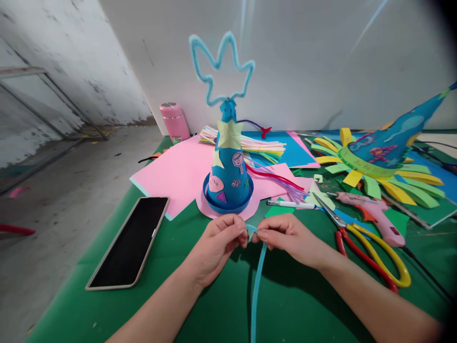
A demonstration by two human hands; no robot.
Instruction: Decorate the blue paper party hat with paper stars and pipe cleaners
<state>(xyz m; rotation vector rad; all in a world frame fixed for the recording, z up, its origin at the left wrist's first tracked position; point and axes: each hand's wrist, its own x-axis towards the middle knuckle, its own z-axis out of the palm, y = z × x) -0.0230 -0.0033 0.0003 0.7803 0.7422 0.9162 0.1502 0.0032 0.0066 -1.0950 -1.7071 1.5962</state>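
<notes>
Slowly bend the pipe cleaner (256,286), pinched by left hand (219,244) and right hand (293,238), in front of the hat (228,162).

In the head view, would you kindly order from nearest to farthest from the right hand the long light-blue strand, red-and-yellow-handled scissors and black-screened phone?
1. Strand, pinched by the right hand.
2. Scissors, to its right.
3. Phone, to its left.

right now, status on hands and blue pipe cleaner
Left grip, right grip: both pinching blue pipe cleaner. Strand trailing out of frame. Upright cone hat just ahead, scissors at right.
</notes>
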